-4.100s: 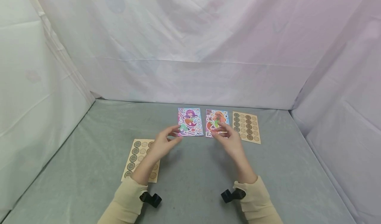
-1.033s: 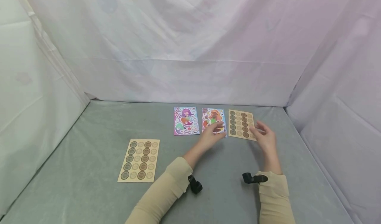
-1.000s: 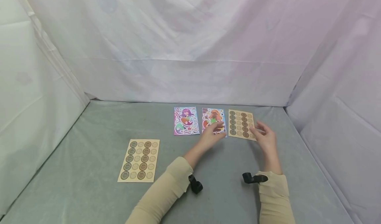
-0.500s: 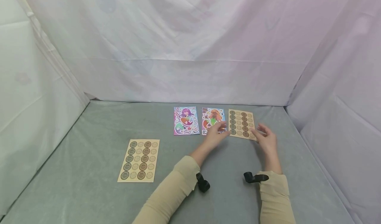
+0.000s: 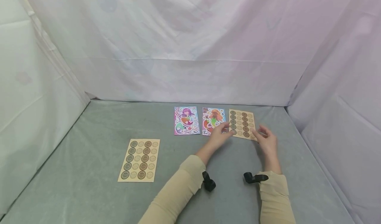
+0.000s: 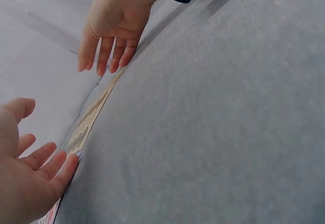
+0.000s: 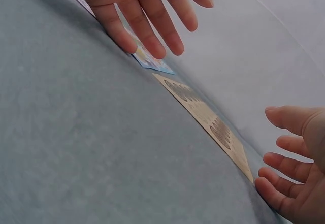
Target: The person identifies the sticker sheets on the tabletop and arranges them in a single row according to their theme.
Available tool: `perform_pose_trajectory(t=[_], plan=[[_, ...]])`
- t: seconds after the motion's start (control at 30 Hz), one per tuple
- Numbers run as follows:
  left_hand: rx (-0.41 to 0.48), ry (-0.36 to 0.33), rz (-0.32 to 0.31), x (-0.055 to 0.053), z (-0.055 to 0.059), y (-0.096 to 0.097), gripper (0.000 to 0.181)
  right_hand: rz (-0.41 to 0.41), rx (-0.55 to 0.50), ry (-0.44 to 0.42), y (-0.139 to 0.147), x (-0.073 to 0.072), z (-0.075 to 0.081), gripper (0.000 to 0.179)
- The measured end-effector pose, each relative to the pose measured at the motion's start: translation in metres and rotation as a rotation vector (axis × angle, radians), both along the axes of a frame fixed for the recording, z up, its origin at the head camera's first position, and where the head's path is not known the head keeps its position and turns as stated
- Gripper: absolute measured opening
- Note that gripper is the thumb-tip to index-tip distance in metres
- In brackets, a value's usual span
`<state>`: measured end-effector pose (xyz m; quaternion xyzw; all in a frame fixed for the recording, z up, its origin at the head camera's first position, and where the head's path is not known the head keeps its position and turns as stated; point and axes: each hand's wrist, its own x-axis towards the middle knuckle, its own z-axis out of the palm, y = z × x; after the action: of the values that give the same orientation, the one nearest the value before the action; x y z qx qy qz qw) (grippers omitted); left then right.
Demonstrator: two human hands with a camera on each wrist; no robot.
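At the back right of the table lies a tan sticker sheet (image 5: 241, 123) with rows of round brown stickers. My left hand (image 5: 218, 136) is at its left edge, fingers loosely spread and holding nothing. By the sheet's lower right corner is my right hand (image 5: 268, 144), its fingers relaxed too. In the right wrist view, the right hand (image 7: 299, 168) has its fingertips close to the sheet's end; whether they touch it I cannot tell. A mermaid sticker sheet (image 5: 213, 120) with orange hair lies partly behind my left hand. Left of it is a purple-haired mermaid sticker sheet (image 5: 187, 120).
Another tan sheet of round stickers (image 5: 140, 159) lies nearer on the left. The grey cloth-covered table (image 5: 89, 158) meets a white cloth backdrop (image 5: 184, 82) at the back. Black wrist cameras (image 5: 209, 184) sit at both sleeve cuffs.
My left hand has moved right, from the orange-haired mermaid sheet to the tan sheet's left edge. Earlier my right hand shifted right to that sheet; lately it has barely moved. The sheets stay put.
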<state>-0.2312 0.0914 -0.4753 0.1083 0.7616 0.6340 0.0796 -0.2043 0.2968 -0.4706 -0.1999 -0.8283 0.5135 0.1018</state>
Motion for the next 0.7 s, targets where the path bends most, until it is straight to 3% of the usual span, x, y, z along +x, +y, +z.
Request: perform_pose_trajectory(t=[0.37, 0.7], plan=[[-0.040, -0.052, 0.009, -0.0023, -0.0011, 0.0045, 0.055, -0.018, -0.044, -0.016, -0.0005, -0.0016, -0.0079, 0.062], [-0.140, -0.097, -0.039, -0.0035, 0.0042, 0.0051, 0.058, -0.016, -0.060, -0.042, -0.0008, -0.0020, -0.0091, 0.062]])
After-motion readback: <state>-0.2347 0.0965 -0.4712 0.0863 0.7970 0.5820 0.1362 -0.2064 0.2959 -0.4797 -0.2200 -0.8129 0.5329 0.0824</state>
